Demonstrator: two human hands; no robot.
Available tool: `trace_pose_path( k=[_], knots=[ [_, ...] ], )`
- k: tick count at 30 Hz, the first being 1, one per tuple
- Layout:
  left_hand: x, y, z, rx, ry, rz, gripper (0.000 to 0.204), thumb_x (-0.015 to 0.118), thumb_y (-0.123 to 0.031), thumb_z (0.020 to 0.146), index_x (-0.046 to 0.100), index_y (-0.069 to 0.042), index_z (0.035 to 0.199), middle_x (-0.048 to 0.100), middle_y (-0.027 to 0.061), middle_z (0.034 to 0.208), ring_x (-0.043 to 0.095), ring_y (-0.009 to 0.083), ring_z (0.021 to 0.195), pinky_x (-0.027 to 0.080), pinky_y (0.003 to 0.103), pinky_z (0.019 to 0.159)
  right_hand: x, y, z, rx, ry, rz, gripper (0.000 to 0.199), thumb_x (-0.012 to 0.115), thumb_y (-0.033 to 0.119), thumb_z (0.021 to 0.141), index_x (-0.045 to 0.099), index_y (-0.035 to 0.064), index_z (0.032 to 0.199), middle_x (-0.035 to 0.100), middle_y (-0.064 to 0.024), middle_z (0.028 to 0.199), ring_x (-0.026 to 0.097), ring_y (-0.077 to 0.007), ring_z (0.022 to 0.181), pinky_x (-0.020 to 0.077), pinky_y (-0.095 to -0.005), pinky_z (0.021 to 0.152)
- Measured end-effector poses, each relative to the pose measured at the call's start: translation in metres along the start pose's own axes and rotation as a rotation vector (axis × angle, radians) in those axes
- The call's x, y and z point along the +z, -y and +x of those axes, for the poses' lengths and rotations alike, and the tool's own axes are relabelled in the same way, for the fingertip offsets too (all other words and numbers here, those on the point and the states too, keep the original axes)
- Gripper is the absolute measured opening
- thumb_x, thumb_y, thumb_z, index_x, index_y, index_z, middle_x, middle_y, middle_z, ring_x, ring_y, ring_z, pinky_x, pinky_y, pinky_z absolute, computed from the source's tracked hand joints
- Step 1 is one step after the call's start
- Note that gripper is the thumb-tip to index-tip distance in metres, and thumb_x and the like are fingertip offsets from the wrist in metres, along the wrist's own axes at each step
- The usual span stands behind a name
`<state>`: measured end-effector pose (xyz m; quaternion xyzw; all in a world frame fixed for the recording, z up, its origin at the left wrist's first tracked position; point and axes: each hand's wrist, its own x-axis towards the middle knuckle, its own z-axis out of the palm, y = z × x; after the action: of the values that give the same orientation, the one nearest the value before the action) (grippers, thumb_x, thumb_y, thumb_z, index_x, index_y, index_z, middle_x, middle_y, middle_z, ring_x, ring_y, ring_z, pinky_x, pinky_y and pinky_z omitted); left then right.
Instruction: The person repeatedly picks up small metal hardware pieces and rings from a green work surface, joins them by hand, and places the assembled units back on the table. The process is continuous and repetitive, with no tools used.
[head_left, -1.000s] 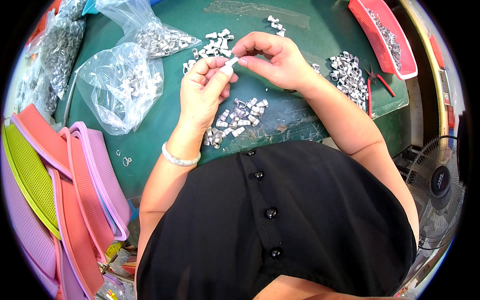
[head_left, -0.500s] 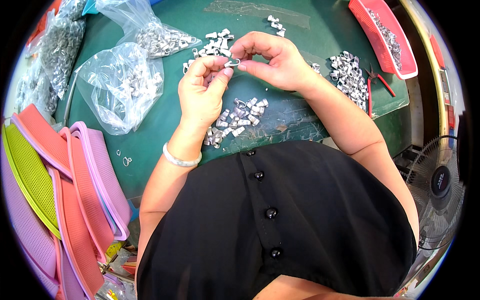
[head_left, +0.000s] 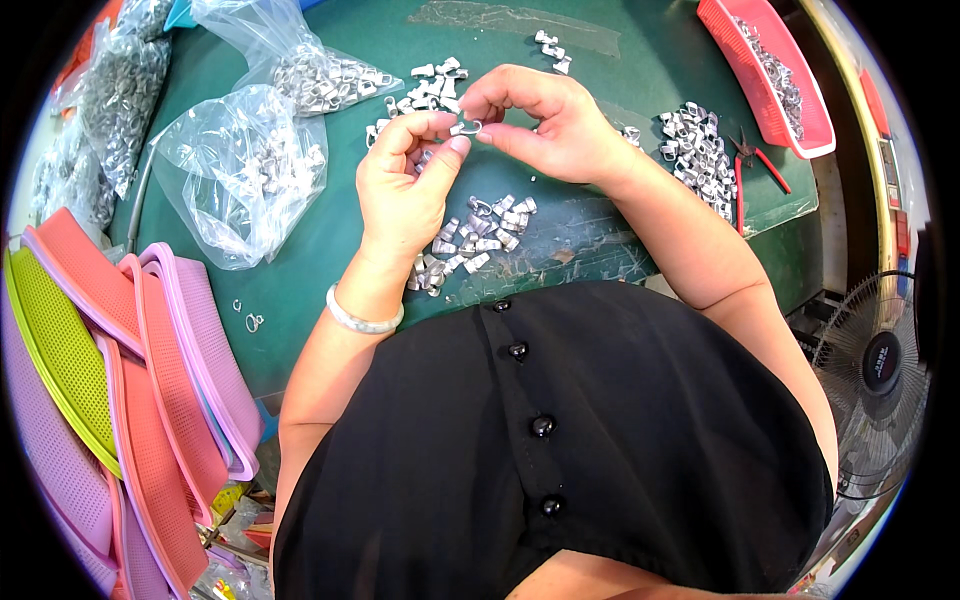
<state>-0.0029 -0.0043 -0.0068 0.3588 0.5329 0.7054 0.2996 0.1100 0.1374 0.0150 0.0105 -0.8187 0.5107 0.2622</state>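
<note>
**Silver clip now pinched between both hands**

Green mat [head_left: 330, 240] carries everything here, and over its middle the hands have drawn closer than they were a second ago. Then the left hand held the small part more alone, with the right fingertips just arriving; half a second ago they met; now both grip the one silver clip [head_left: 464, 127] together. By my reading, the work has passed from picking up to fitting or checking the piece.

Left hand [head_left: 405, 185] stands raised from the wrist, palm turned toward the person, thumb and forefinger closed on the clip's left side. Right hand [head_left: 555, 125] comes in from the right, its fingers curled over and closed on the clip's right side, the forearm lying across the mat's near edge.

The clip hangs clear of the mat, above a loose pile [head_left: 475, 235] of like pieces. Clear bags [head_left: 245, 170] of more lie to the left, a red tray [head_left: 775, 70] far right, red-handled pliers [head_left: 752, 165] beside it.
</note>
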Motion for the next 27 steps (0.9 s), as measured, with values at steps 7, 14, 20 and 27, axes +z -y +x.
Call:
trace_pose_path(
  k=[7, 14, 20, 27],
  knots=[
    [-0.001, -0.001, 0.0, -0.047, 0.014, -0.065, 0.02, 0.061, 0.005, 0.08, 0.057, -0.001, 0.099, 0.059, 0.0026, 0.091, 0.053, 0.0058, 0.079, 0.044, 0.019, 0.068, 0.001, 0.002, 0.0, -0.028, -0.002, -0.034, 0.024, 0.062, -0.005, 0.076, 0.058, 0.0006, 0.098, 0.059, -0.0045, 0.091, 0.055, -0.0115, 0.08, 0.046, -0.0251, 0.073],
    [0.001, 0.0, 0.001, 0.046, 0.019, -0.022, 0.027, 0.06, 0.007, 0.078, 0.055, -0.001, 0.104, 0.058, 0.0046, 0.097, 0.052, 0.0048, 0.078, 0.043, 0.017, 0.066, 0.002, -0.002, -0.001, 0.015, 0.005, 0.031, 0.028, 0.061, -0.006, 0.077, 0.056, 0.0, 0.104, 0.058, -0.0042, 0.095, 0.055, -0.011, 0.083, 0.046, -0.0253, 0.075],
    [0.001, 0.001, 0.001, 0.088, 0.011, 0.033, 0.031, 0.061, 0.009, 0.076, 0.055, -0.002, 0.105, 0.06, 0.0039, 0.096, 0.048, 0.0032, 0.071, 0.04, 0.017, 0.062, 0.003, -0.003, -0.002, 0.026, -0.017, 0.057, 0.029, 0.06, -0.007, 0.077, 0.056, 0.0001, 0.105, 0.058, -0.0046, 0.095, 0.055, -0.0112, 0.083, 0.0463, -0.0256, 0.075],
    [0.0, 0.002, 0.002, 0.135, 0.006, 0.122, 0.034, 0.063, 0.009, 0.074, 0.056, -0.003, 0.105, 0.062, 0.0023, 0.093, 0.045, 0.0025, 0.067, 0.038, 0.017, 0.059, 0.002, 0.01, 0.002, -0.102, -0.041, -0.083, 0.029, 0.061, -0.008, 0.072, 0.058, 0.002, 0.099, 0.059, -0.0058, 0.088, 0.058, -0.0148, 0.079, 0.0475, -0.0261, 0.07]
  ],
)
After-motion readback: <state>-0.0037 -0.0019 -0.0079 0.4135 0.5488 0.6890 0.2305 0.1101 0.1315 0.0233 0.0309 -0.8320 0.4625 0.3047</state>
